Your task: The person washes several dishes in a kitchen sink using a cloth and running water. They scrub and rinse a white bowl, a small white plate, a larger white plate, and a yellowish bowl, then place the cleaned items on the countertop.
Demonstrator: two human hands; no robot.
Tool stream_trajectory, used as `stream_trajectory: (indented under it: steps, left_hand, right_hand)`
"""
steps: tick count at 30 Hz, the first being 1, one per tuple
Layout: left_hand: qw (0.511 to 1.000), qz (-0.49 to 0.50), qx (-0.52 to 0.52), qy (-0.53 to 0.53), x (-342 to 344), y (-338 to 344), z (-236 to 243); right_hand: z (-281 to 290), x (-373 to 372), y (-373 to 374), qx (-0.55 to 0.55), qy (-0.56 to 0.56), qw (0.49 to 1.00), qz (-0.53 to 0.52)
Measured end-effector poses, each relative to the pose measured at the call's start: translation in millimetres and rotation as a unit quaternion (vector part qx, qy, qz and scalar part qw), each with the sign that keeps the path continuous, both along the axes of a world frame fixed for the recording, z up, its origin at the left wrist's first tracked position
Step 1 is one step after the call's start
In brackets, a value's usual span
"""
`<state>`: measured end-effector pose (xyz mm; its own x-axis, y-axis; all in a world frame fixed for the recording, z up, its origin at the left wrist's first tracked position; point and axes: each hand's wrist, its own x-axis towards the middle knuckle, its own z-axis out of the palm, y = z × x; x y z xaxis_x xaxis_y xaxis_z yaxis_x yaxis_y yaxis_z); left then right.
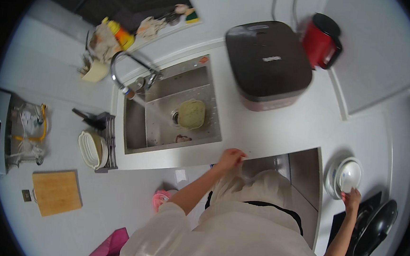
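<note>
At the right, my right hand (351, 199) is closed on the near rim of a small white bowl (349, 172). That bowl sits on or in larger white dishes (331, 177) on the right-hand counter. My left hand (232, 159) is by the front edge of the white counter, its fingers curled together; whatever they may hold is too small to make out. A steel sink (136, 121) lies beyond it to the left. A pale yellow-green basin (191, 114) rests inside, and what looks like water streams from the curved faucet (115, 74).
A large dark-lidded appliance (269, 61) and a red kettle (320, 41) stand at the back of the counter. A black wok (376, 228) is at the stove near my right arm. Left of the sink hang a rack (111, 143) and a wooden cutting board (57, 193).
</note>
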<state>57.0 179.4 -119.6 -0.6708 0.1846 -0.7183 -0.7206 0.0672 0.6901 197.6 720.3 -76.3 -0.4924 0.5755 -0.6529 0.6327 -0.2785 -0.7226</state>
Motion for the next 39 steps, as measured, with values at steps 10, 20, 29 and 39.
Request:
stream_trajectory:
  steps: [10, 20, 29, 39]
  left_hand:
    - [0.967, 0.214, -0.133, 0.028, -69, -335, -114]
    - [0.94, 0.288, -0.033, -0.182, -112, -333, -235]
    - [0.863, 0.376, 0.198, -0.272, -117, -305, -258]
    - [0.767, 0.457, 0.272, -0.359, -131, -362, -200]
  right_hand:
    - [-12, -85, -250, 0.467, 0.089, 0.817, 0.328]
    - [-81, -122, -499, 0.414, -0.024, 0.809, 0.416]
    - [-38, -246, -626, 0.263, 0.241, 0.806, 0.472]
    - [-173, -258, -732, 0.11, 0.052, 0.466, 0.876]
